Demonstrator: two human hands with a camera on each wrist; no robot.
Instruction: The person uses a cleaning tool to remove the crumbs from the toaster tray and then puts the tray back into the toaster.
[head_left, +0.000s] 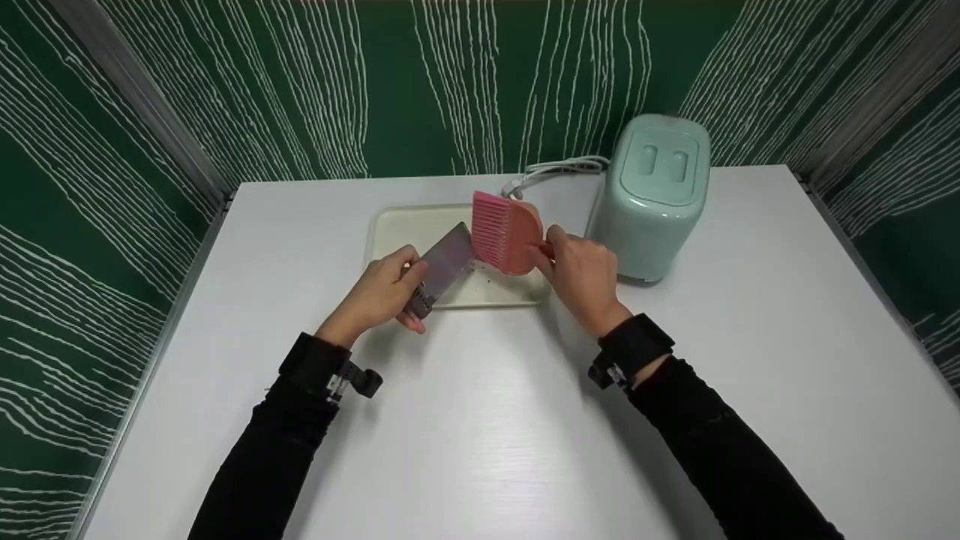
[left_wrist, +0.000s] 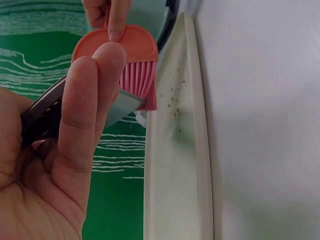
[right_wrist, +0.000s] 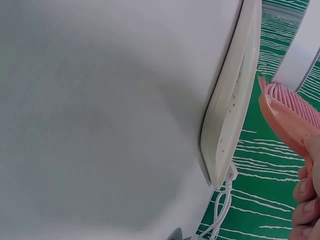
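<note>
My left hand [head_left: 379, 291] pinches a thin grey metal crumb tray [head_left: 448, 261] by its dark end, thumb on top. It is tilted above a cream serving tray [head_left: 401, 229]. With my right hand [head_left: 581, 274] I grip the short handle of a coral brush [head_left: 525, 238] with pink bristles. The bristles meet the crumb tray's far end; in the left wrist view they partly cover its edge [left_wrist: 127, 106]. Small brown crumbs [left_wrist: 174, 104] lie scattered on the cream tray below. Fingers hide much of the crumb tray's near end.
A mint-green toaster [head_left: 658, 199] stands at the back right of the white table [head_left: 480, 420]. Its white cord and plug [head_left: 559, 169] lie behind the cream tray. A green wall with white wavy lines [head_left: 390, 90] rises behind the table.
</note>
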